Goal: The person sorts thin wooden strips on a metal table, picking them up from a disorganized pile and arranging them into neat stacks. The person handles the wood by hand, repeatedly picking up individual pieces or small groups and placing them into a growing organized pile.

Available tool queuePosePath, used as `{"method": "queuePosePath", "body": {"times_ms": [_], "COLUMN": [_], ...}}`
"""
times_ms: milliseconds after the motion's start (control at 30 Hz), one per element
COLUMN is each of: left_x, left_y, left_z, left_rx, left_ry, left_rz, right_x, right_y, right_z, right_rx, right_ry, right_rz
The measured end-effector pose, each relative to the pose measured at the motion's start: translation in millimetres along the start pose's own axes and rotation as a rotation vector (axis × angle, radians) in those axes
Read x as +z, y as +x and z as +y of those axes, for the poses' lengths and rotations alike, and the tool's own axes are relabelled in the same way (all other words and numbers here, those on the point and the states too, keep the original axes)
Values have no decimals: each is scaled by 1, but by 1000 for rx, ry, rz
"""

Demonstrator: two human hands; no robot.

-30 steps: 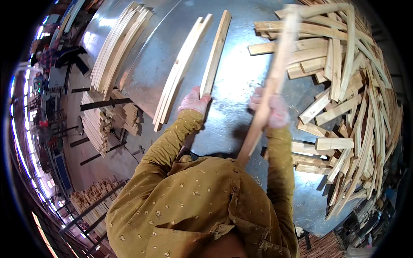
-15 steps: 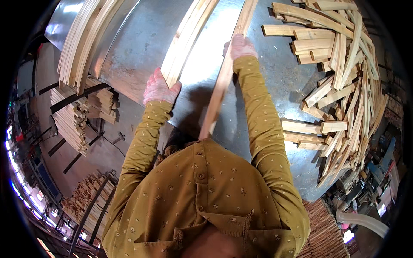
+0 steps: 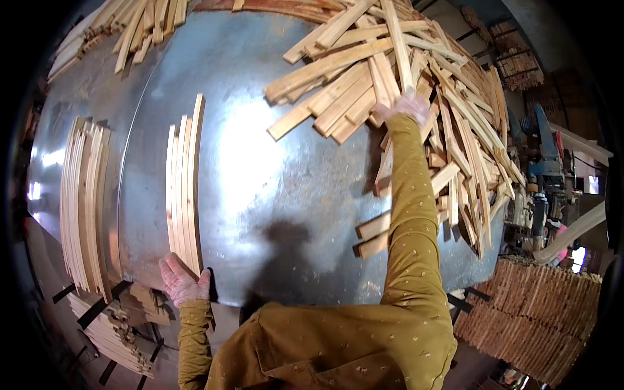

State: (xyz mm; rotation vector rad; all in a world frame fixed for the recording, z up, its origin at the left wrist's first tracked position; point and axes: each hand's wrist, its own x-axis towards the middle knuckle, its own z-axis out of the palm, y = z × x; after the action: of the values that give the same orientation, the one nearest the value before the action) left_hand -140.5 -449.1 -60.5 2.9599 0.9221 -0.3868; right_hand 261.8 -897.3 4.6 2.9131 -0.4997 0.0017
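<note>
A short row of pale wooden strips [image 3: 182, 188] lies side by side on the metal table, the rightmost strip reaching farther than the others. My left hand [image 3: 184, 281] is at the near end of this row, thumb to the right and fingers stretched apart to the left, touching the strip ends. My right hand [image 3: 404, 109] reaches far out over a heap of loose wooden strips [image 3: 351, 97]. It is at the near end of one long strip [image 3: 398, 45]; blur hides whether its fingers have closed on it.
Another bundle of strips [image 3: 84, 208] lies at the table's left side, and more strips [image 3: 146, 26] at the far left. Below the left edge is a stack of strips [image 3: 110, 331] on dark bars. A large timber stack [image 3: 533, 312] stands at the right, near blue machinery [image 3: 546, 156].
The view has swung rightward. My right hand has left the long strip it held and moved to the heap; a longer strip now lies along the row's right side. My left hand stays at the row's end.
</note>
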Motion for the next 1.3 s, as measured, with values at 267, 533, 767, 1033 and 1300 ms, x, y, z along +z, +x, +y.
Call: {"method": "queuePosePath", "body": {"times_ms": [267, 533, 767, 1033, 1300], "left_x": [-98, -68, -85, -89, -190], "left_y": [191, 186, 96, -6, 16], "left_z": [323, 369, 211, 123, -3], "left_rx": [732, 711, 828, 604, 530], "left_ry": [-184, 71, 7, 209, 266], "left_rz": [254, 5, -292, -206, 195], "right_x": [55, 71, 86, 15, -4], "right_y": [8, -155, -313, -75, 12], "right_z": [53, 78, 145, 114, 85], "right_rx": [118, 186, -170, -578, -706], "right_ry": [639, 1046, 791, -59, -340], "right_rz": [-292, -468, -209, 255, -227]}}
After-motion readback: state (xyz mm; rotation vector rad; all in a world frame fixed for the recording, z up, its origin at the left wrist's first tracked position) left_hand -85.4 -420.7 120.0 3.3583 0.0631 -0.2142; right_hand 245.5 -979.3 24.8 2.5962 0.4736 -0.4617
